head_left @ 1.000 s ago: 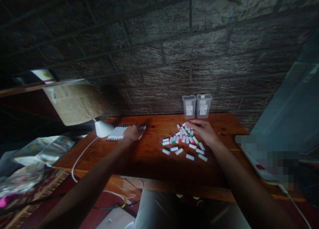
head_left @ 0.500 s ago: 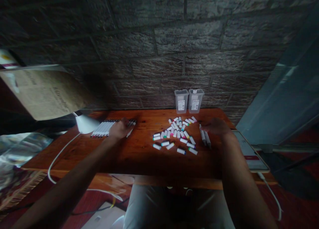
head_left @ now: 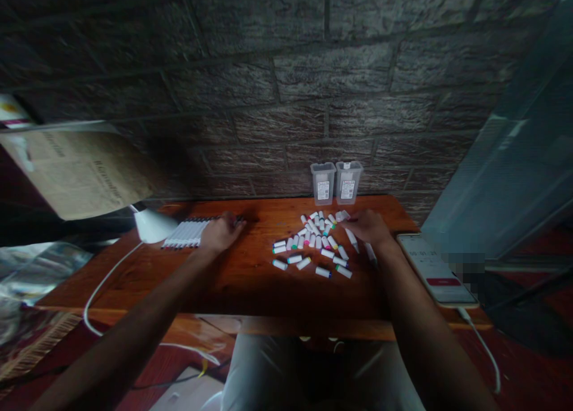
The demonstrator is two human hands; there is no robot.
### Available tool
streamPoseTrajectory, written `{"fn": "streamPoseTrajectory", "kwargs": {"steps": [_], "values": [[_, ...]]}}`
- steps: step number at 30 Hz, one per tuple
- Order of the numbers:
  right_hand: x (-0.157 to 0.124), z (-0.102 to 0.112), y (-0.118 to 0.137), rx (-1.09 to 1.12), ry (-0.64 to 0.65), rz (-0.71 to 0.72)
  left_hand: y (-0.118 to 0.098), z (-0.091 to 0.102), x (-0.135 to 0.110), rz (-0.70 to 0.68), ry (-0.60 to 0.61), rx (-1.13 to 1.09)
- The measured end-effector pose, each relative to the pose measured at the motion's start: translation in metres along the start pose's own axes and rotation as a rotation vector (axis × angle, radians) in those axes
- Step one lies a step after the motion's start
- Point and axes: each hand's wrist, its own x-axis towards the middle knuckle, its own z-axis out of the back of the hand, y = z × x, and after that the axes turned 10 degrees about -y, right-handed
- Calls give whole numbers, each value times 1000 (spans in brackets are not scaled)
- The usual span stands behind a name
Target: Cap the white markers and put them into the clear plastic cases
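Observation:
My left hand (head_left: 219,233) rests at the right end of a row of white marker pens (head_left: 185,233) lying side by side. Its fingers are curled over the end pens, partly hiding them. At the right, my right hand (head_left: 370,227) has its fingers closed at the upper end of a white marker (head_left: 352,240), which slants downward. Another white marker (head_left: 370,254) lies just beneath that wrist. Between my hands is a loose scatter of short white caps (head_left: 312,240) with coloured ends; some lie close to my right fingertips.
Two clear plastic boxes (head_left: 323,184) with labels stand against the stone wall (head_left: 295,113). A lamp with a white base (head_left: 154,226) and paper shade (head_left: 85,166) is at the left. On the right lies a phone (head_left: 436,271) with a white cable (head_left: 486,345).
My right hand has moved left toward the caps, and one of the two markers there has shifted left with it. My left hand has slid right over the end of the pen row.

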Motion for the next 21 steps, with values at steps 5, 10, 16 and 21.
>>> {"fn": "streamPoseTrajectory", "kwargs": {"steps": [5, 10, 16, 21], "values": [[-4, 2, 14, 813, 74, 151, -42, 24, -8, -162, -147, -327], [-16, -2, 32, 1101, 150, 194, -95, 52, -25, -313, -127, -639], [-22, -6, 39, 1136, 254, 323, -136, 74, -41, -471, -72, -805], [-23, -9, 42, 1155, 186, 304, -144, 74, -48, -410, -207, -812]]}}
